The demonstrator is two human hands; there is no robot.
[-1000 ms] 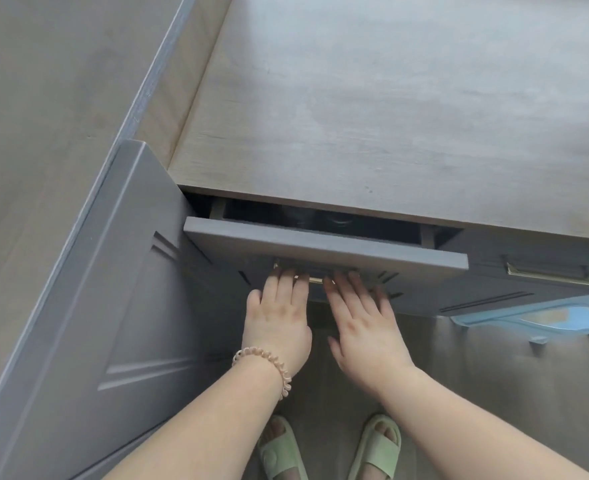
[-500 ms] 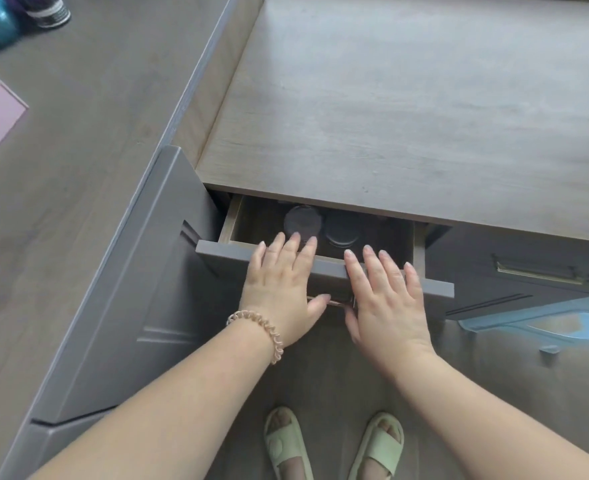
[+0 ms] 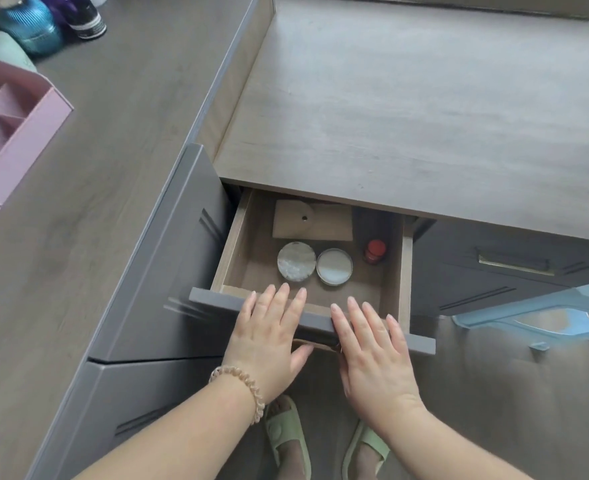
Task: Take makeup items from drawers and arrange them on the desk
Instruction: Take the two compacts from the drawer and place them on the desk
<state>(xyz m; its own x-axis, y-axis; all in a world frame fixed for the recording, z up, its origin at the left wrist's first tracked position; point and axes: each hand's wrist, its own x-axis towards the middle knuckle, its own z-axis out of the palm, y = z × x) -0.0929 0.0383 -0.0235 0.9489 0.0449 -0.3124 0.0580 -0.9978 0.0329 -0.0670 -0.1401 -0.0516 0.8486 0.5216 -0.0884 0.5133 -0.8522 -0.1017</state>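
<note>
A grey drawer (image 3: pixel 213 301) under the wooden desk top (image 3: pixel 424 109) stands pulled out. Inside it lie a round clear jar with white grains (image 3: pixel 296 261), a round tin with a pale lid (image 3: pixel 334 266), a small red-capped bottle (image 3: pixel 375 251) and a tan cardboard piece (image 3: pixel 312 220). My left hand (image 3: pixel 272 337) grips the drawer front, fingers over its top edge, thumb beneath. My right hand (image 3: pixel 372 351) grips the same front just to the right.
A pink compartment organizer (image 3: pixel 12 140) sits on the left counter, with a blue ribbed jar (image 3: pixel 28 24) and a dark jar (image 3: pixel 85 15) behind it. A second drawer with a brass handle (image 3: pixel 515 264) is at the right. A light-blue stool (image 3: pixel 542 320) stands below.
The drawer has slid out much farther toward me with both hands on its front. The tins, red-capped bottle and cardboard inside have come into view.
</note>
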